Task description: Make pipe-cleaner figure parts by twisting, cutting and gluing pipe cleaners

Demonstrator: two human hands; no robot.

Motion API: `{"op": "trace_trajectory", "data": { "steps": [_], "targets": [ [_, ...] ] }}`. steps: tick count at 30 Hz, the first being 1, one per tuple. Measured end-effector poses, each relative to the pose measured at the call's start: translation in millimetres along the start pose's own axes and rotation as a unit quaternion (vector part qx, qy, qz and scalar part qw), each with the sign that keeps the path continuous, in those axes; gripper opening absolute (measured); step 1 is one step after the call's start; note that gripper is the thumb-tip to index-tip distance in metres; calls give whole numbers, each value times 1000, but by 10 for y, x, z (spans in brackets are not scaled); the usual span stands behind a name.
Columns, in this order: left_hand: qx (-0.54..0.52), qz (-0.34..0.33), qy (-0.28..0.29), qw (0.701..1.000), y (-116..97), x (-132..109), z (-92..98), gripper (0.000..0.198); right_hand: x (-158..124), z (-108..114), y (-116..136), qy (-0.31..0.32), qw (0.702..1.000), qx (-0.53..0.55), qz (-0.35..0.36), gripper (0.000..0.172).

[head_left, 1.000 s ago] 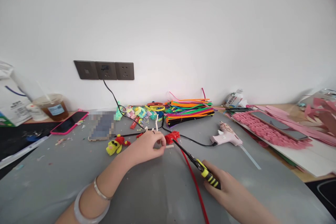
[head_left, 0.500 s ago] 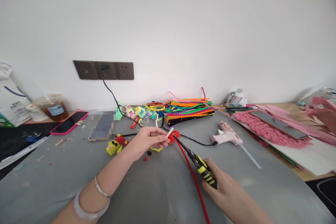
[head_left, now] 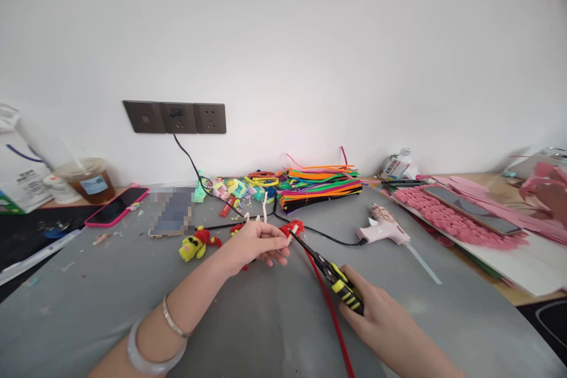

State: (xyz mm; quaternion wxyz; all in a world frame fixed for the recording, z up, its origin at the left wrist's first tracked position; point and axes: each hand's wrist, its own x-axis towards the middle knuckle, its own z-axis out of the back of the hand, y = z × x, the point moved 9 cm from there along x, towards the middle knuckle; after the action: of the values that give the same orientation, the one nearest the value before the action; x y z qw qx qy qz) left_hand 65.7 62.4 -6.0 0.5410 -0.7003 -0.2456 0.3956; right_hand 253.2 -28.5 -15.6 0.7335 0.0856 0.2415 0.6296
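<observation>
My left hand [head_left: 257, 245] rests low over the grey table [head_left: 88, 307], its fingers pinched on a short white pipe-cleaner piece [head_left: 293, 230] beside a small red pipe-cleaner figure [head_left: 295, 227]. My right hand [head_left: 381, 322] grips the yellow-and-black handles of pliers [head_left: 330, 274]. The pliers' dark tips reach up to the white piece at my left fingertips. A long red pipe cleaner [head_left: 330, 313] runs from the figure down between my hands to the near edge.
A yellow-and-red figure [head_left: 192, 245] lies left of my left hand. A pink glue gun [head_left: 383, 227] with a black cord, a stack of coloured pipe cleaners [head_left: 319, 186], two phones [head_left: 116, 207], an iced drink [head_left: 88, 180] and pink sheets [head_left: 460, 218] surround the work area.
My left hand lifted the white piece off the table, then came back down toward the red figure. The pliers' tips moved in to meet it. My right hand shifted slightly left.
</observation>
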Motion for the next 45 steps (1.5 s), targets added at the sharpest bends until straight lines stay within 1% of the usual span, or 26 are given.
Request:
{"op": "trace_trajectory", "data": {
  "steps": [4, 10, 17, 23, 27, 34, 45],
  "targets": [
    [11, -10, 10, 1000, -9, -2, -17, 35, -9, -18, 15, 21, 1000, 12, 14, 45],
    [25, -17, 20, 999, -38, -9, -42, 34, -9, 5, 61, 23, 999, 21, 32, 36],
    [24, -30, 21, 999, -70, -18, -52, 33, 9, 17, 69, 16, 998, 46, 51, 36],
    [21, -22, 17, 999, -42, -19, -41, 36, 7, -16, 42, 13, 999, 31, 31, 36],
    [34, -19, 29, 999, -36, -16, -87, 35, 24, -47, 10, 20, 999, 26, 24, 37],
    [46, -42, 38, 997, -76, -19, -130, 32, 12, -66, 21, 36, 999, 18, 31, 40],
    [70, -51, 37, 996, -87, -31, -129, 29, 11, -12, 50, 17, 998, 31, 49, 37]
  ]
}}
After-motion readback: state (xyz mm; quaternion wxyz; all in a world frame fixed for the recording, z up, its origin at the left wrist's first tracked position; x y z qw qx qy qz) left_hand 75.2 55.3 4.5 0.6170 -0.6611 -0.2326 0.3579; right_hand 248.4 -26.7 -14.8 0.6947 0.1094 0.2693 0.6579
